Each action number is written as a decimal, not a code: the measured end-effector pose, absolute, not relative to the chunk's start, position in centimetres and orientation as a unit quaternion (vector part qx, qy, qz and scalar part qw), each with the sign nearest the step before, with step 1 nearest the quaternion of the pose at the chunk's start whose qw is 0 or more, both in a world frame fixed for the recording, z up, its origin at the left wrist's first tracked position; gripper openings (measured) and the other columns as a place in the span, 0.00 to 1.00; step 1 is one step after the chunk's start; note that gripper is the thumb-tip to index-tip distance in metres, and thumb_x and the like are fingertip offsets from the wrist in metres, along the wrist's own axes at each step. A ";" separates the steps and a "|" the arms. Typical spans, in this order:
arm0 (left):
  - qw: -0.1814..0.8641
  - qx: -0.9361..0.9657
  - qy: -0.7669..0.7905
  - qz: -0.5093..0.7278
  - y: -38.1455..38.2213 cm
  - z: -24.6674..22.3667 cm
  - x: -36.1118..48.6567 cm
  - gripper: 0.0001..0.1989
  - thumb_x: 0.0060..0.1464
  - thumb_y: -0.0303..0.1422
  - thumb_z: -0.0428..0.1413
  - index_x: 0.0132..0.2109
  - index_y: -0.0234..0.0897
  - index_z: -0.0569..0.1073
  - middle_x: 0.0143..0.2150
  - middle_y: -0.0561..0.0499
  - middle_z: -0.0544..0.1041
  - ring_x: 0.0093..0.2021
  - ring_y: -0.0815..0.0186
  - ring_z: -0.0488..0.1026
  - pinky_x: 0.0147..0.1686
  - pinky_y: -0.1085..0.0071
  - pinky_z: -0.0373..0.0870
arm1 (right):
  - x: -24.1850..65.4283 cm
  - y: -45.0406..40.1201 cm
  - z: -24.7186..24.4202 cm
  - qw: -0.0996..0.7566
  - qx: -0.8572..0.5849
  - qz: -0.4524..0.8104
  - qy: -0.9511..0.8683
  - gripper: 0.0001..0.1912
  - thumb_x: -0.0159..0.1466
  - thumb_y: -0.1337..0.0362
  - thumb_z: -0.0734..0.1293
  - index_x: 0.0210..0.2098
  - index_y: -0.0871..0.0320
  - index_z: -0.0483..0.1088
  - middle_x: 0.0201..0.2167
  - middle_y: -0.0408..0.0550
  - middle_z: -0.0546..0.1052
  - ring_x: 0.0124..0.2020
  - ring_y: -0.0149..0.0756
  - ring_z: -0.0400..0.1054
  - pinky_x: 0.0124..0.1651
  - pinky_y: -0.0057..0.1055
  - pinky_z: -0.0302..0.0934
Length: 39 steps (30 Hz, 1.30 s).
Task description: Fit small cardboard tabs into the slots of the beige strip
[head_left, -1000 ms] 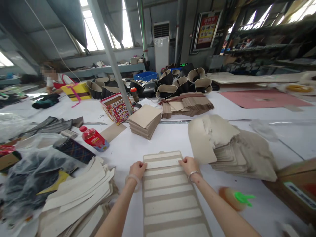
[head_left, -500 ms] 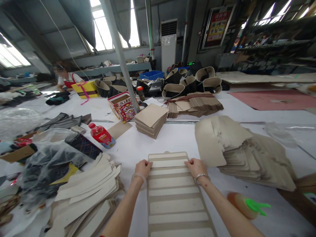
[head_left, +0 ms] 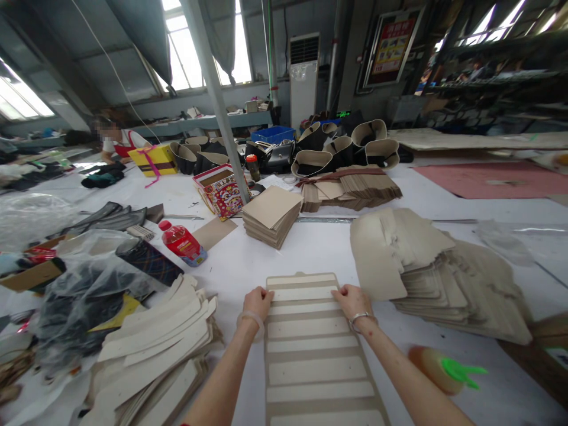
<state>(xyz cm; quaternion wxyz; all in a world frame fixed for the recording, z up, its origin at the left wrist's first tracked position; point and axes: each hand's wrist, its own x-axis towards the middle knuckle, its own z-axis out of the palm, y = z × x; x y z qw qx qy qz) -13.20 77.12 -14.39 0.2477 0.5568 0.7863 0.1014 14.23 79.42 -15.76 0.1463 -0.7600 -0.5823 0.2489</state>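
Note:
A long beige panel (head_left: pixel 319 349) lies on the white table in front of me, with several pale strips across it. Near its top, a pale strip (head_left: pixel 303 293) runs from hand to hand. My left hand (head_left: pixel 258 303) pinches the strip's left end, a clear bangle on the wrist. Closed on the right end is my right hand (head_left: pixel 352 300), with a silver bracelet at the wrist. Both hands rest at the panel's side edges.
Curved beige pieces (head_left: pixel 155 343) are piled at left, larger ones (head_left: pixel 448 272) at right. A glue bottle (head_left: pixel 439 370) with green cap lies right of my arm. Ahead are a cardboard stack (head_left: pixel 271 216) and red bottle (head_left: pixel 181 242). A person (head_left: pixel 119 142) leans at the far left.
The person at the far left has shifted slightly. My hands and the strip have not visibly moved.

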 end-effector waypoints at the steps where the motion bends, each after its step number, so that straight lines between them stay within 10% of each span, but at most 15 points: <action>1: 0.248 0.556 0.786 0.101 77.1 -14.4 -13.2 0.15 0.53 0.41 0.49 0.33 0.35 0.74 0.34 0.46 0.78 0.36 0.65 0.72 0.34 0.73 0.60 | 14.2 79.4 -15.7 0.146 -0.759 0.248 -0.584 0.13 0.55 0.56 0.63 0.20 0.57 0.68 0.20 0.46 0.73 0.23 0.32 0.63 0.26 0.26 0.48; 39: 0.231 0.550 0.800 0.072 76.8 -14.0 -12.8 0.16 0.55 0.42 0.45 0.35 0.38 0.73 0.36 0.48 0.78 0.39 0.64 0.72 0.36 0.72 0.62 | 14.2 79.4 -15.6 0.135 -0.754 0.253 -0.591 0.14 0.55 0.55 0.61 0.20 0.58 0.67 0.19 0.45 0.71 0.23 0.33 0.63 0.26 0.27 0.49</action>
